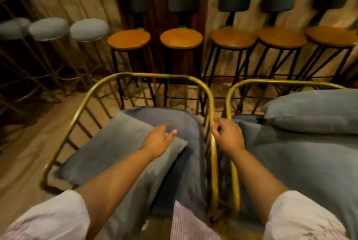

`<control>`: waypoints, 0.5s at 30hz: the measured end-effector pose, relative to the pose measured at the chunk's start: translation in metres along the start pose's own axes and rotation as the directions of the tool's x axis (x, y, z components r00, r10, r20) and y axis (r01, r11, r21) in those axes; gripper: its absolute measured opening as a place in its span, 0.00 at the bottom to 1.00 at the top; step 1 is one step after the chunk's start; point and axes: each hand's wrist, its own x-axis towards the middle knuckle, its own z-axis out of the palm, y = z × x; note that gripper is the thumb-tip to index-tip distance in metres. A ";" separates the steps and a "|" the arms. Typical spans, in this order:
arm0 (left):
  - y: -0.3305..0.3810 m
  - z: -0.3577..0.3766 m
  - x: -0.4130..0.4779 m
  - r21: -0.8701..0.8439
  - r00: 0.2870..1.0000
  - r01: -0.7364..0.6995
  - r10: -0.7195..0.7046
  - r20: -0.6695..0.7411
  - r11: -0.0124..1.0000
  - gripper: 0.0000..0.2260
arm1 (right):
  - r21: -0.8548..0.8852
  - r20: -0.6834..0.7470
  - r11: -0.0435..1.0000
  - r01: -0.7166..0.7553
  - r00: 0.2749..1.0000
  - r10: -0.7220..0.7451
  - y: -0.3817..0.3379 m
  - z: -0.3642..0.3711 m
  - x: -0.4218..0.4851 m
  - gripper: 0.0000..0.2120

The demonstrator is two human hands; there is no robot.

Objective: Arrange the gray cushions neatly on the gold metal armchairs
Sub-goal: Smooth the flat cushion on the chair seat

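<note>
Two gold metal armchairs stand side by side below me, the left armchair [124,77] and the right armchair [271,82]. A loose gray cushion [108,148] lies flat and askew on the left chair's gray seat pad [186,123]. My left hand [158,139] rests on that cushion's right corner with fingers spread. My right hand [226,133] is over the gap between the chairs, fingers curled at the left chair's right arm rail [213,142]; I cannot tell whether it grips the rail. On the right chair, another gray cushion [313,113] leans against the backrest above its seat pad [302,162].
Wooden-topped bar stools [181,38] with black frames line the wall behind the chairs. Gray padded stools [89,29] on gold frames stand at the back left. Wooden floor [25,152] shows to the left of the left armchair.
</note>
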 end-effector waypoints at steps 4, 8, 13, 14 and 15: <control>-0.095 -0.045 -0.025 -0.020 0.984 0.172 -0.173 -0.030 0.985 0.25 | 0.157 0.135 0.987 -0.029 0.991 0.008 -0.065 0.070 -0.011 0.21; -0.168 -0.063 -0.026 -0.092 0.946 0.316 -0.320 -0.042 0.944 0.26 | 0.266 0.325 0.941 -0.211 0.938 0.118 -0.101 0.131 -0.009 0.26; -0.239 -0.059 0.014 -0.190 0.890 0.432 -0.451 -0.072 0.882 0.27 | 0.361 0.402 0.767 -0.531 0.830 0.385 -0.107 0.216 0.008 0.35; -0.254 -0.057 0.023 -0.214 0.875 0.454 -0.478 -0.075 0.865 0.28 | 0.359 0.410 0.727 -0.586 0.798 0.441 -0.105 0.232 0.013 0.36; -0.268 -0.056 0.033 -0.230 0.863 0.473 -0.500 -0.075 0.850 0.28 | 0.360 0.410 0.693 -0.624 0.773 0.484 -0.100 0.248 0.018 0.37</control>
